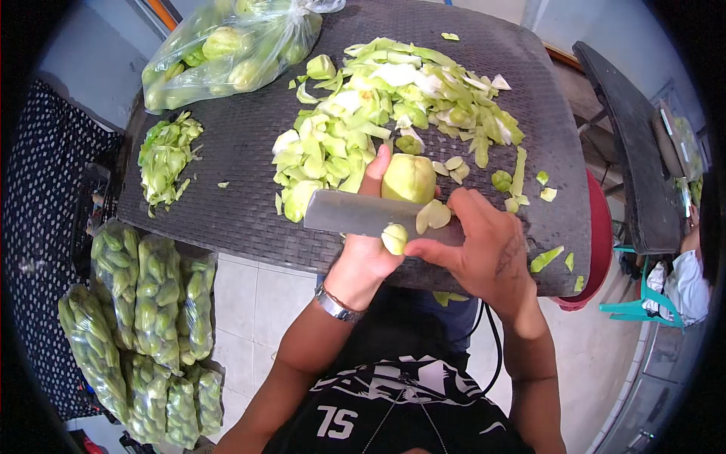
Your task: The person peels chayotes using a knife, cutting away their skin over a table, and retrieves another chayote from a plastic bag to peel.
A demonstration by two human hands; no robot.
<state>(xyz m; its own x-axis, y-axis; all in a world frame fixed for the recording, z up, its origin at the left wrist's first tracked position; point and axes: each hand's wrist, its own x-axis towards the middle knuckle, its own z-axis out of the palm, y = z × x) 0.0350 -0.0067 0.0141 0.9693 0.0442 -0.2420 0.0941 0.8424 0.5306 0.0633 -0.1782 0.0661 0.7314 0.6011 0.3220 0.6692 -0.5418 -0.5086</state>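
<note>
My left hand [367, 257], with a metal watch at the wrist, is closed around a pale green peeled chayote [408, 178]; its thumb lies along the left side. In my right hand [488, 242] is a broad-bladed knife [344, 212], its blade pointing left across the near side of the chayote. A cut chunk [394, 238] and thin slices [433, 217] rest on or against the blade. The handle is hidden by my right fingers. Beyond both hands spreads a heap of green peelings and slices [321, 155].
A dark woven-pattern table [242, 174] carries a clear bag of chayotes [227, 57] and a smaller shredded pile [166, 159]. Several bags of green vegetables [159, 295] lie on the floor at left. A red tub [599, 227] stands by the right edge; another person's arm [692, 227] shows far right.
</note>
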